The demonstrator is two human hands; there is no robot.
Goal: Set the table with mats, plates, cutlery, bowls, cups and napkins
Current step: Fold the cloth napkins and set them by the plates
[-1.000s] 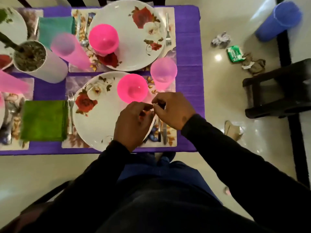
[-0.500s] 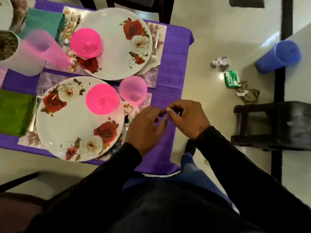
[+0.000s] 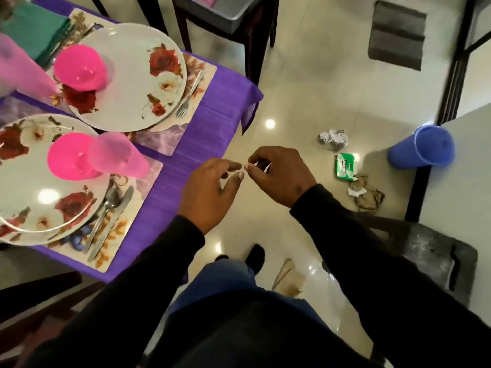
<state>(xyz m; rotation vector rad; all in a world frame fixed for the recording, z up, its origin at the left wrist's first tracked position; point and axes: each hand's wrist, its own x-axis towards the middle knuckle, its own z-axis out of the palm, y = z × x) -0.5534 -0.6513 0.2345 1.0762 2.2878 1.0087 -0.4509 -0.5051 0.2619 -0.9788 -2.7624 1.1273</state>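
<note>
Head view: both hands, left and right, loosely curled and empty, right of the plates.

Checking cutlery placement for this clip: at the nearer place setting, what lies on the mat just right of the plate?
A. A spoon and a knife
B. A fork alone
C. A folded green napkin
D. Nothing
A: a spoon and a knife lie side by side on the mat at the right edge of the nearer plate; the single fork is at the farther plate.
</note>
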